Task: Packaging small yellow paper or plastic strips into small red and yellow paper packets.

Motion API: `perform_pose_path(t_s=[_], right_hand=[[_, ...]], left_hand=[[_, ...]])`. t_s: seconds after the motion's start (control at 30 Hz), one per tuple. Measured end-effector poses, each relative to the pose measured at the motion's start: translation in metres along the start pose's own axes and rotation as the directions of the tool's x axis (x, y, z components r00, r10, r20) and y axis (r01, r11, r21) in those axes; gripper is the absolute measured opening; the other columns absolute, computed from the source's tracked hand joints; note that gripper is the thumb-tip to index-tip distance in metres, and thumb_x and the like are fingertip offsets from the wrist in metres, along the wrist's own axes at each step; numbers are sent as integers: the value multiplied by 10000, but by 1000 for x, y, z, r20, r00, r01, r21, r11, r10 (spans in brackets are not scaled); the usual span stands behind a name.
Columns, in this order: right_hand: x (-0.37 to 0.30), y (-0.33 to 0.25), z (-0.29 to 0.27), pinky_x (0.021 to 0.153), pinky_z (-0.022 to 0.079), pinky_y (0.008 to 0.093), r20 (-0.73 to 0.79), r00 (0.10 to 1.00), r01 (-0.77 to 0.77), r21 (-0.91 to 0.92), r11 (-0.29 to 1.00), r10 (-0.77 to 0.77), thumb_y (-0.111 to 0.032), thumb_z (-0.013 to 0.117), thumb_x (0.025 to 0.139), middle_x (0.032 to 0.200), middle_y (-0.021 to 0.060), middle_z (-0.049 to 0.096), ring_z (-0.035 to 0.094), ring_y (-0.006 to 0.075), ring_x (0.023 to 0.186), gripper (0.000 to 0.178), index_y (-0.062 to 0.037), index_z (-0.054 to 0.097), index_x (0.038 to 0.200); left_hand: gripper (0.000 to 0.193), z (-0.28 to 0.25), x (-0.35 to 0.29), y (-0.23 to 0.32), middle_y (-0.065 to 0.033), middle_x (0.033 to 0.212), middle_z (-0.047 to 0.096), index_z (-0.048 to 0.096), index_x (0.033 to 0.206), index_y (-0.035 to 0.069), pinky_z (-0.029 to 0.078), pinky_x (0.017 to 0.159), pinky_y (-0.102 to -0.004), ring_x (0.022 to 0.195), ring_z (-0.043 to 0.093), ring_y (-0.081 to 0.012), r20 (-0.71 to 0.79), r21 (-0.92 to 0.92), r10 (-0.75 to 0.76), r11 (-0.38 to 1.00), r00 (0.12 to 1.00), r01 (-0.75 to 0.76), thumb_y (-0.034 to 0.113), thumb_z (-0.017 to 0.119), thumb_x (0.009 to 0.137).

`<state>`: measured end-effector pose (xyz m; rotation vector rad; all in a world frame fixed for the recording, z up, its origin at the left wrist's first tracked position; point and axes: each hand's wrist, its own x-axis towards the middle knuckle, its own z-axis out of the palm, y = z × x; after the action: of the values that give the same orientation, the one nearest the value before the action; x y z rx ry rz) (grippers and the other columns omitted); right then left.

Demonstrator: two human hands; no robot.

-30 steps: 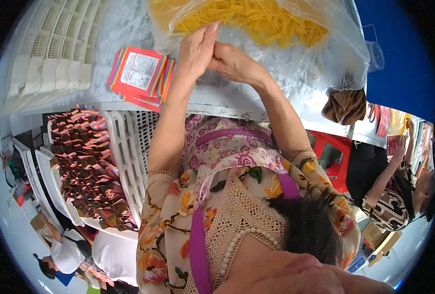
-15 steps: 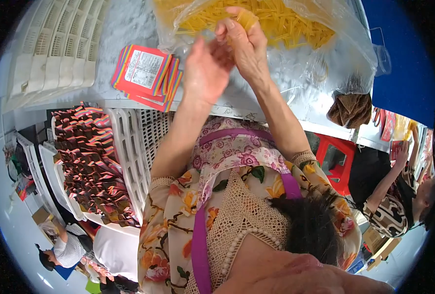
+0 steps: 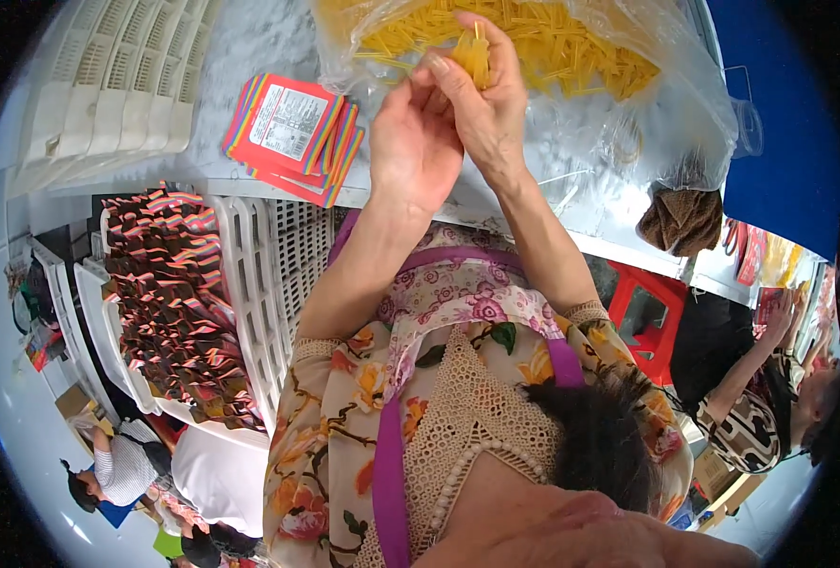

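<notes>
table: pale marbled top, runs across upper part of view, bears most of what follows.

crates: white slatted plastic, stacked on edge, upper left on table.

tray: white slatted, below table edge, left of the person; holds rows of brown packets w/ striped edges, packed tight.

bag: clear plastic, big, lying open on table top centre-right; full of yellow sticks, thin, loose heap inside.

board: blue, far right, beside bag.

stool: red plastic, under table edge, right.

cloth: brown, bunched, hangs at table edge just below bag's right end.

cards: red stack w/ rainbow-striped borders, white label panel on top, fanned a bit, on table just left of the hands.

left hand: raised over table edge, palm toward the other hand, fingers curled in, fingertips meeting the right's.

right hand: just beside & touching left, thumb and fingers pinching a bundle of yellow sticks, upright, held above bag's near edge, in front of the heap.

other people: one in patterned top, lower right, arm raised; one in striped top, lower left, small.
</notes>
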<state>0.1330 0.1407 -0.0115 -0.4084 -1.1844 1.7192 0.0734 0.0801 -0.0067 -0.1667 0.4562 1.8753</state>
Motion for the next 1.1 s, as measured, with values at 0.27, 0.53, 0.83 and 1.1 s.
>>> perform_pose_path(t_s=[0.27, 0.53, 0.83, 1.1], right_hand=[[1, -1, 3, 721, 494, 229, 28, 1000, 7, -165, 986, -3, -72, 605, 906, 865, 59, 643, 594, 107, 793, 267, -6, 517, 1150], [2, -7, -19, 622, 498, 247, 217, 971, -15, -374, 927, 103, -133, 613, 910, 868, 32, 634, 588, 101, 754, 267, -5, 530, 1129], [-5, -3, -38, 594, 481, 252, 283, 912, -98, -553, 827, 298, -193, 622, 905, 830, 34, 635, 586, 102, 709, 236, -12, 596, 1054], [-12, 1, -38, 611, 427, 206, 172, 963, -101, -478, 872, 206, -111, 631, 897, 815, 10, 601, 512, 68, 693, 160, -10, 624, 1020]], left_hand=[[282, 8, -11, -5, -43, 1122, 571, 565, 1034, 83, 353, 994, -337, 1090, 502, -180, 105, 119, 72, 989, 992, -84, 330, 445, 972], [357, 1, 7, 33, -46, 1042, 617, 616, 1155, 11, 417, 885, -313, 984, 547, -130, 300, 706, 222, 602, 928, -372, 284, 562, 933], [170, 8, 9, 52, -54, 807, 675, 694, 991, -9, 480, 582, -217, 670, 594, -77, 330, 741, 382, 462, 863, -488, 99, 654, 864], [175, -13, 0, 32, -59, 852, 680, 693, 1022, 21, 511, 612, -215, 683, 635, -110, 390, 907, 327, 25, 861, -420, 100, 649, 872]])
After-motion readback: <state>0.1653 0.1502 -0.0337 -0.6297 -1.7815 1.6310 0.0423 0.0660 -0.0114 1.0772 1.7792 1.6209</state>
